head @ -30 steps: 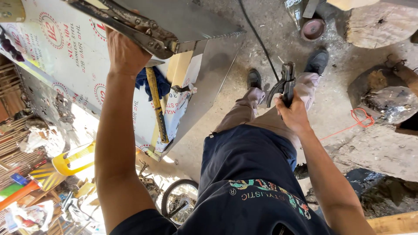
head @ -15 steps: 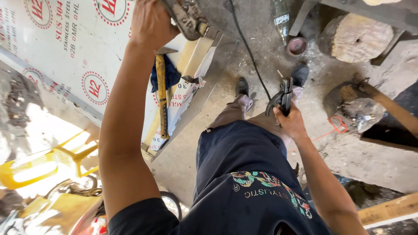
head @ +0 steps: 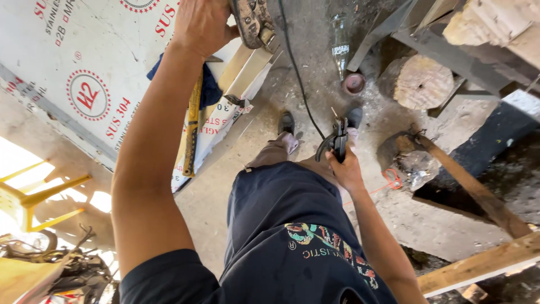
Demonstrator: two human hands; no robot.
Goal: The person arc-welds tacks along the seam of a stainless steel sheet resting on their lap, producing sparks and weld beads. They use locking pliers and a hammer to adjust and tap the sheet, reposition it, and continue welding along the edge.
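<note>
The left hand (head: 203, 25) is raised at the top of the view, its fingers clenched around a grimy metal tool (head: 253, 21) whose upper part runs out of the picture. The right hand (head: 344, 170) hangs low beside the person's thigh, fingers wrapped around the handle of a black electrode holder (head: 337, 138) with a short rod at its tip, pointing toward the floor (head: 315, 73). A black cable (head: 295, 73) runs from the holder up across the floor. Below the left forearm a white printed sheet (head: 73, 84) lies flat, and a yellow-handled hammer (head: 191, 132) rests along its edge beside a blue cloth (head: 211, 90). Both shoes show past the knees. To the right stand a wooden log (head: 419, 81), a glass bottle (head: 339, 42) and a wooden plank (head: 478, 264)
</note>
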